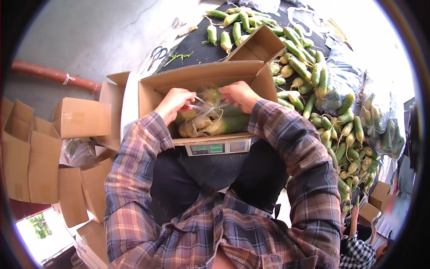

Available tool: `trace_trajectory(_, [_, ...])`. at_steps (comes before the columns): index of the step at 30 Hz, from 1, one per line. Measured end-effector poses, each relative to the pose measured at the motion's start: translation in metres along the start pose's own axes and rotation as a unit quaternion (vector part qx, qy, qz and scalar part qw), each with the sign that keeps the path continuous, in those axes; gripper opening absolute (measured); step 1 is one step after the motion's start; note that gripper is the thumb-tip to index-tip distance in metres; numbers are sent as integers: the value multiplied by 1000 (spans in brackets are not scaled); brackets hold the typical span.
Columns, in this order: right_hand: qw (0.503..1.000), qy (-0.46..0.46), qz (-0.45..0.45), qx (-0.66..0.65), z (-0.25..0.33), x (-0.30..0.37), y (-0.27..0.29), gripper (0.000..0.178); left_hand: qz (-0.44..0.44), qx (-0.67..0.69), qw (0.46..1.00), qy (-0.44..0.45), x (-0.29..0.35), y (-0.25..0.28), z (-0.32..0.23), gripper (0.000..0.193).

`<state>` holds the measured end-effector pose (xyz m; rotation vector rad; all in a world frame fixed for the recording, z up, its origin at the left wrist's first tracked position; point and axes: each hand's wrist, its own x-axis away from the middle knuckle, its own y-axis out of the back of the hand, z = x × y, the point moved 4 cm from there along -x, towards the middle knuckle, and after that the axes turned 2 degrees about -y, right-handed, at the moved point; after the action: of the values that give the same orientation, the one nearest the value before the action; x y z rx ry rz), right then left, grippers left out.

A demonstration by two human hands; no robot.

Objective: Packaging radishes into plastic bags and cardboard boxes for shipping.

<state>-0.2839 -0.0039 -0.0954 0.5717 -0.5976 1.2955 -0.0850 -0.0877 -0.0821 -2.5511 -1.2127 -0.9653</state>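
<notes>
Left hand: the left hand [174, 105] has its thumb and fingers clamped on a whitish, stretched strand of the plastic bag [207, 109].
Right hand: the right hand [242, 96] has its fingertips together, pinching thin plastic on the bag's other side.
Bag: inside the open cardboard box [201, 74], full of radishes [230, 124], its neck drawn into a bunch between the hands.
Neck: judging by the grip, it is best cinched low against the radishes, with spare air pressed out first.
Pull: an even, sideways draw from both hands should serve better than a jerk, since film this thin could split where it narrows to a strand.
Film: clear, glossy, crinkled into fine folds that fan out from the gathered point.
Radishes: stout, smooth and rounded, green fading to cream; more loose radishes [298, 67] lie heaped to the right.
Cardboard: brown, stiff and straight-walled, with ribbed cut edges; leaning hard on the rim might bend it.
Scale: a pale, hard-cased scale [218, 148] with green displays shows under the box's near edge; the box seems to rest on it.
</notes>
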Motion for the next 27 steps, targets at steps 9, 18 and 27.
trace_trajectory(9, [967, 64, 243, -50, 9, 34, -34, 45, 180, 161, 970, -34, 25, -20, -14, 16])
trace_trajectory(18, [975, 177, 35, 129, 9, 10, -28, 33, 79, 142, 987, 14, 6, -16, -8, 15])
trace_trajectory(27, [666, 275, 59, 691, -2, 43, -35, 17, -34, -28, 998, 40, -23, 15, 33, 20])
